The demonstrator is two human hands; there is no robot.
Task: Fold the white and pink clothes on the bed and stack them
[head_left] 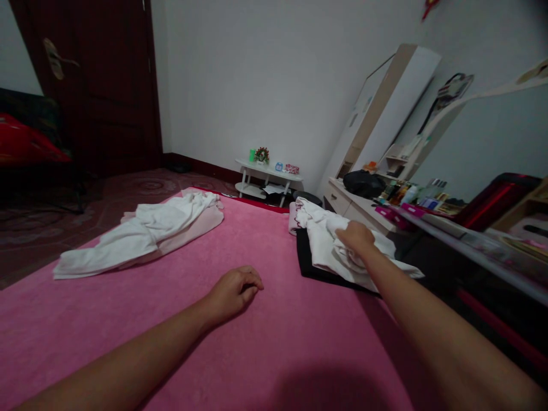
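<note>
My right hand [356,237] is closed on a crumpled white garment [321,228] at the right edge of the pink bed cover [265,337]. Under that garment lies a folded black cloth [305,260], and a rolled pale cloth [293,219] sits at its far left corner. Loosely curled, my left hand [237,290] hovers over or rests on the pink cover near the middle, with nothing visible in its fingers. Farther left, white clothes [141,228] lie loosely spread over a pale pink piece [188,235].
A dressing table [342,200] with a mirror, bottles and a black bag [363,184] stands close along the right side. Beyond the bed is a low white table [269,169] with small items. A dark door [103,85] and a chair with a red item [25,142] are at left.
</note>
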